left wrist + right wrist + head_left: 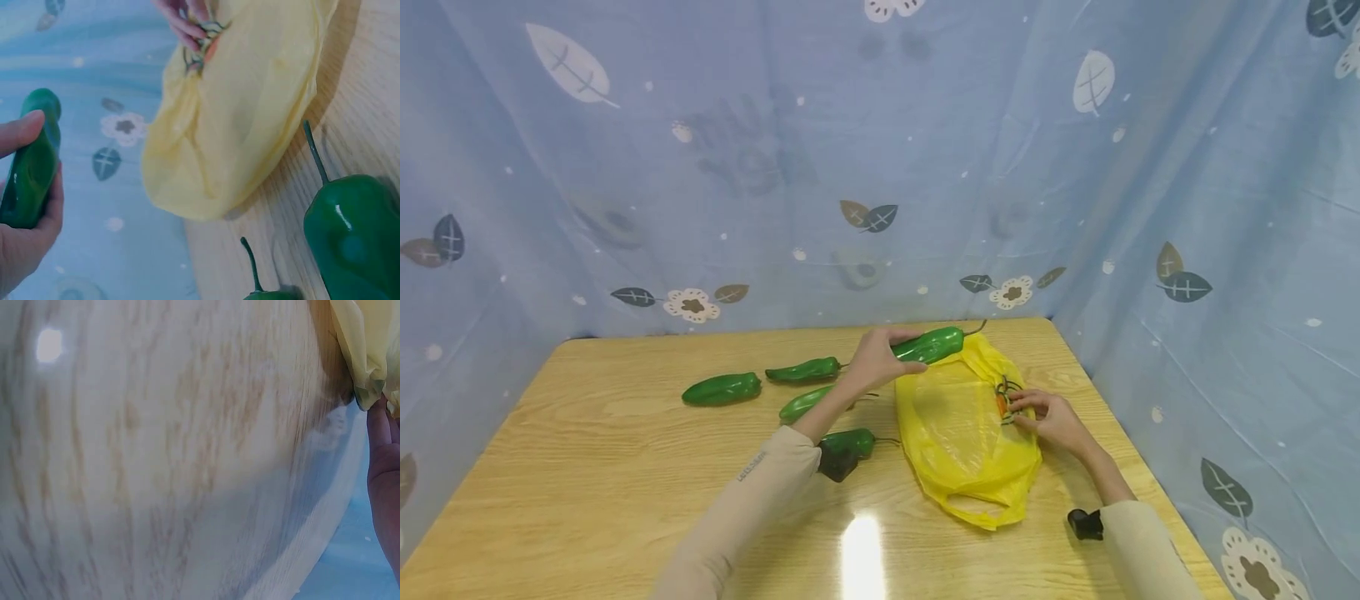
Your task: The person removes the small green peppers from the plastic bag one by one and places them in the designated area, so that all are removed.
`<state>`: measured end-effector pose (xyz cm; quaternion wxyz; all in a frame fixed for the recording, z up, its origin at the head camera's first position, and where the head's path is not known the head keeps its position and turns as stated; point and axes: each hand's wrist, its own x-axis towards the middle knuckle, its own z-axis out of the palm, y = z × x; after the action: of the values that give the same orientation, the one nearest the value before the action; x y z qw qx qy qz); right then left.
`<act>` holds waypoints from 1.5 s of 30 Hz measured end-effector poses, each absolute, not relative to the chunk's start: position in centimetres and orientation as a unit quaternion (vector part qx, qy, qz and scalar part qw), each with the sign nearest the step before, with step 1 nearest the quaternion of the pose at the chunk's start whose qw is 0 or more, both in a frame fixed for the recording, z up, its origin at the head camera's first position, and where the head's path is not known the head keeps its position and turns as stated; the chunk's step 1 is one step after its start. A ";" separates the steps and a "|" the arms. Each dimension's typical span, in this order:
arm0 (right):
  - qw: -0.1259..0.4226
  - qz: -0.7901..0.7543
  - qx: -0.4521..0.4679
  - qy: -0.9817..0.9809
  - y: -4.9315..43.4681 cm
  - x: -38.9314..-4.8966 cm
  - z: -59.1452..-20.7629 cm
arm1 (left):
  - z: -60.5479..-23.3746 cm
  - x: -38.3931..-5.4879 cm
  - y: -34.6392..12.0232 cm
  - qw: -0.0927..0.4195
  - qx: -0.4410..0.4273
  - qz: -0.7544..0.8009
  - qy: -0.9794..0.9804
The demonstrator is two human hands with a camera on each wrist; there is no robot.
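Observation:
A glossy green pepper [931, 345] with a thin curved stem is gripped in my left hand [880, 360], thumb on one side and fingers on the other, over the far edge of a yellow plastic bag [951, 417]. The bag lies on the table with a handle hole toward me. My right hand [1054, 418] pinches its right side, beside a small patch of dark green and orange [1003, 400]. In the left wrist view the bag gathers into folds near those fingertips. The right wrist view shows only part of that hand at the bag's edge.
Several more green peppers lie left of the bag, among them one at far left [722, 389], one at the back [805, 370] and one near my left wrist [853, 442]. A blue patterned curtain [805, 167] hangs around the wooden table [625, 450].

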<state>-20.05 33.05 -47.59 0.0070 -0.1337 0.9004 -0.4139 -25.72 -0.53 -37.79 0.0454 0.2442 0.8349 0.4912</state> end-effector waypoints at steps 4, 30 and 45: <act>0.008 -0.417 -0.128 0.900 33.2 -19.9 -47.6 | -37.2 -24.4 -1.5 0.055 0.252 0.484 0.836; -0.004 -0.410 -0.140 0.901 33.0 -19.7 -47.7 | -36.8 -16.1 -5.9 0.087 0.330 0.454 0.823; 0.003 -0.425 -0.133 0.895 33.1 -19.8 -47.9 | -37.4 -11.6 -9.3 0.094 0.314 0.443 0.835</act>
<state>-19.82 33.14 -47.86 0.0031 -0.1331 0.8954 -0.4248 -11.60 -9.28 -37.38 0.0938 0.3137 0.8346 0.4430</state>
